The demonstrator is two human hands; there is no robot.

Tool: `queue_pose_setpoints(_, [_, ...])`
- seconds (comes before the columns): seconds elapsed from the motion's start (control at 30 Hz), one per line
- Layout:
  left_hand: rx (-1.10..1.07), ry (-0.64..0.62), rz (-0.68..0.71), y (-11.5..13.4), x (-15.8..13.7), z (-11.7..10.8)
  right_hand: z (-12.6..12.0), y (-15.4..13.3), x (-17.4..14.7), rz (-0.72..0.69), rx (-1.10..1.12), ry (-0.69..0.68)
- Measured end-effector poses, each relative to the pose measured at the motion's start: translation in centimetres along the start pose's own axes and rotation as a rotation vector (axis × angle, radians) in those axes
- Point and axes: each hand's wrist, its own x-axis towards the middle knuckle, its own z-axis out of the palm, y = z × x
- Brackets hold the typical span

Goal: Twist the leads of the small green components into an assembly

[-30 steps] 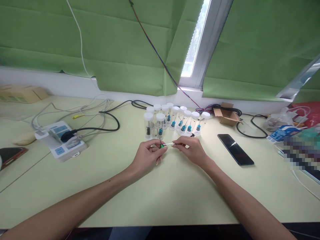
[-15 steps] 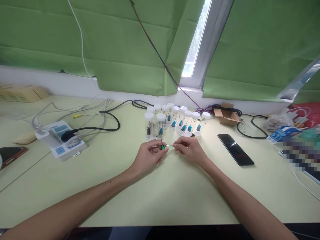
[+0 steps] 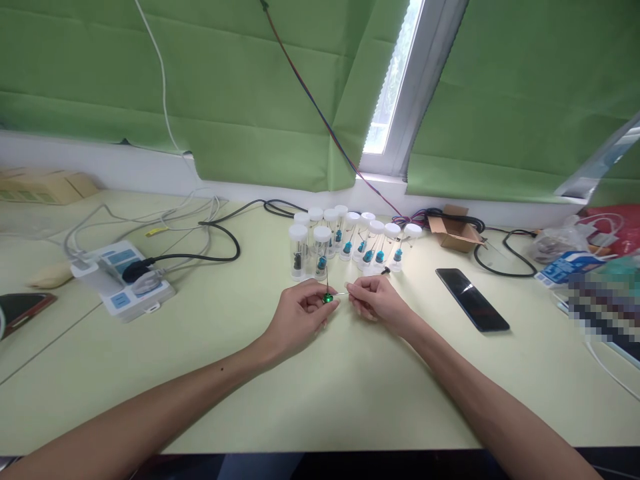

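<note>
My left hand (image 3: 303, 310) pinches a small shiny green piece (image 3: 327, 299) between thumb and fingers. From its top a thin dark pin stands upright. A thin pale rod (image 3: 342, 294) runs sideways from the green piece to my right hand (image 3: 377, 300), whose fingertips are closed on its other end. Just beyond my right knuckles lies a small black part (image 3: 385, 271). Behind both hands stand several clear tubes with white caps, such as the near left tube (image 3: 298, 253); blue or black pieces with thin pins show inside them.
A black phone (image 3: 471, 300) lies to the right, near a small open cardboard box (image 3: 454, 233). On the left, a white power strip (image 3: 125, 280) has plugs and cables. Black cable (image 3: 500, 270) loops along the back. The table's front edge (image 3: 320, 450) runs below my arms.
The green piece has tilted and shifted slightly right in my left fingers, its pin standing more upright. My right fingers have moved slightly along with the rod.
</note>
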Motion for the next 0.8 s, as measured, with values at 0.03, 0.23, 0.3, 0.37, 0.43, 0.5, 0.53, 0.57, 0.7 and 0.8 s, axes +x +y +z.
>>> queue_pose_setpoints(0.03, [0.009, -0.001, 0.013, 0.0, 0.0, 0.0, 0.0, 0.0, 0.0, 0.051, 0.047, -0.002])
queue_pose_setpoints(0.23, [0.036, -0.009, 0.062, -0.1, 0.0, 0.1, 0.0, -0.4, -0.2, 0.245, 0.253, -0.042])
queue_pose_setpoints(0.3, [0.038, -0.008, 0.062, -0.1, 0.0, 0.1, 0.0, -0.5, -0.2, 0.239, 0.253, -0.044])
queue_pose_setpoints(0.37, [0.020, -0.006, 0.034, 0.1, 0.0, 0.1, 0.0, -0.4, -0.1, 0.218, 0.244, -0.046])
queue_pose_setpoints(0.43, [-0.016, 0.000, -0.007, 0.3, 0.0, 0.0, 0.1, -0.4, -0.1, 0.192, 0.236, -0.050])
queue_pose_setpoints(0.5, [-0.050, 0.007, -0.039, 0.6, 0.1, 0.0, 0.2, -0.4, 0.0, 0.145, 0.203, -0.029])
queue_pose_setpoints(0.53, [-0.061, 0.010, -0.047, 0.8, 0.1, -0.1, 0.2, -0.4, 0.0, 0.104, 0.165, 0.001])
queue_pose_setpoints(0.57, [-0.068, 0.015, -0.051, 0.9, 0.1, -0.1, 0.2, -0.4, 0.0, 0.050, 0.112, 0.042])
queue_pose_setpoints(0.7, [-0.072, 0.029, -0.055, 1.0, 0.1, -0.3, 0.1, -0.5, -0.3, -0.259, -0.210, 0.225])
queue_pose_setpoints(0.8, [-0.077, 0.030, -0.051, 1.0, 0.1, -0.3, 0.0, -0.5, -0.5, -0.471, -0.480, 0.251])
